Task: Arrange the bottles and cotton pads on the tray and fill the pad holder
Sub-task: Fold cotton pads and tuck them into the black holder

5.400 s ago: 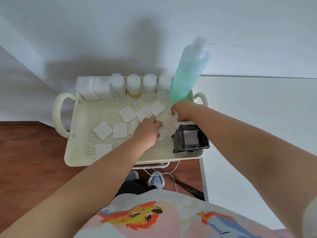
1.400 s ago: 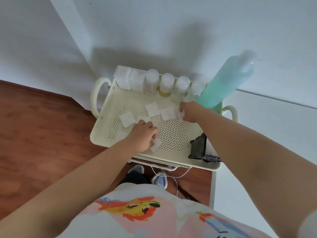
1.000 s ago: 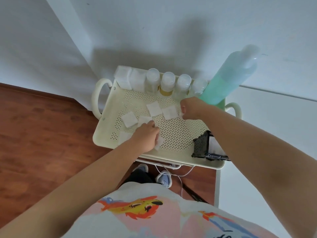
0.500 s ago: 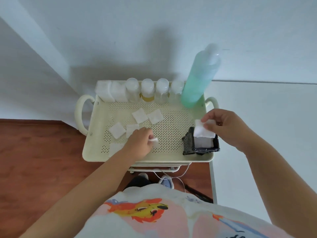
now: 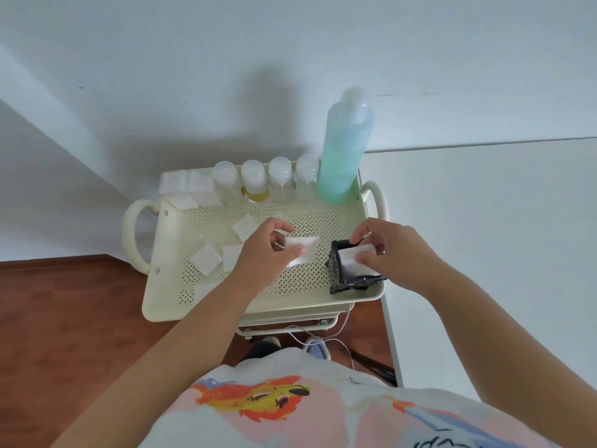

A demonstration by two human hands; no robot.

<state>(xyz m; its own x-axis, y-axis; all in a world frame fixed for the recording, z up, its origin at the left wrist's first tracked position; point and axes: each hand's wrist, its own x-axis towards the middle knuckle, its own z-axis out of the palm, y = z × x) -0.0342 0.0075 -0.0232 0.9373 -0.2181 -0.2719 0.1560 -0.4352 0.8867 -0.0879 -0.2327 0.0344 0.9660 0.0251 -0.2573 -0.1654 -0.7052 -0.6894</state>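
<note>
A cream perforated tray [image 5: 310,289] holds several loose white cotton pads [image 5: 206,259] on its left half. Over the tray's middle, my left hand [image 5: 268,253] pinches a small stack of cotton pads [image 5: 302,253]. At the tray's front right corner stands the black pad holder [image 5: 350,276]. My right hand [image 5: 391,248] presses white pads [image 5: 353,257] into its top. Several small clear bottles [image 5: 255,184] line the back edge, with a tall green bottle [image 5: 344,147] at the back right. Two wrapped pad packs [image 5: 187,185] sit at the back left.
The tray tops a cart with loop handles [image 5: 134,234] on both sides, against a white wall. A white table surface [image 5: 491,253] lies to the right. Wooden floor [image 5: 64,318] is on the left, and a white cable [image 5: 323,337] hangs below the tray.
My right hand lowered its pads from above the holder into it. My left hand lifted off the tray with a stack of pads and moved right, toward the holder.
</note>
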